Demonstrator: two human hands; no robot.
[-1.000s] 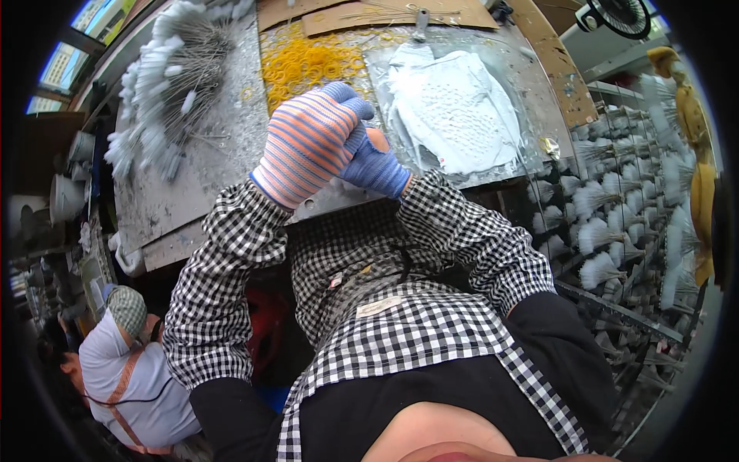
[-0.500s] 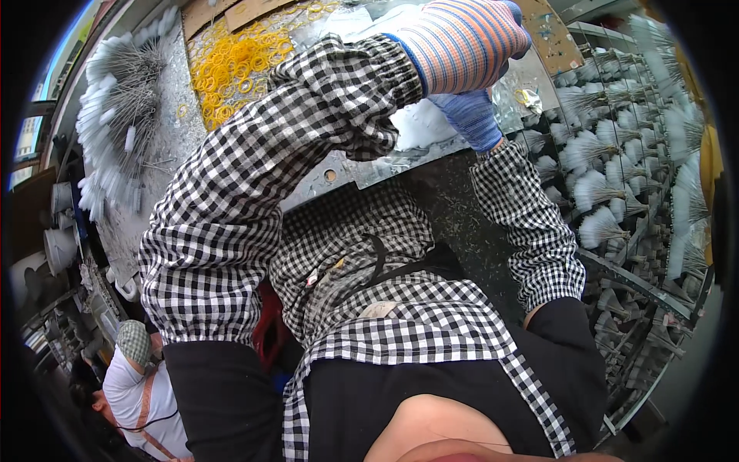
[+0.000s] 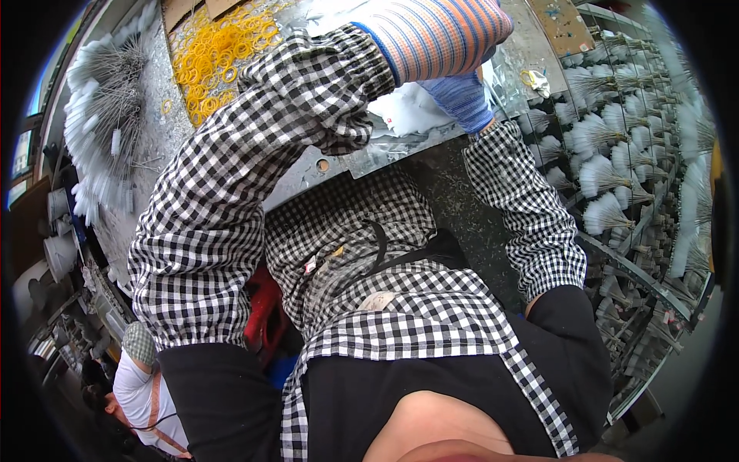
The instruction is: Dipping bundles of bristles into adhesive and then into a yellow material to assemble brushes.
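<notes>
**Gloved hands raised at the metal bench**

My left hand (image 3: pixel 443 35), in an orange-and-blue striped glove, is lifted high, forearm crossing over. My right hand (image 3: pixel 462 96), in a blue glove, sits just beneath it; whether either is clenched I cannot tell. White material (image 3: pixel 408 112) lies on the metal bench (image 3: pixel 362 158) beside my right hand. Yellow rings (image 3: pixel 212 58) heaped at left. White brush heads (image 3: pixel 608 181) racked at right.

left hand (image 3: pixel 443 35) hides right hand (image 3: pixel 462 96), whose fingers stay unseen.
</notes>
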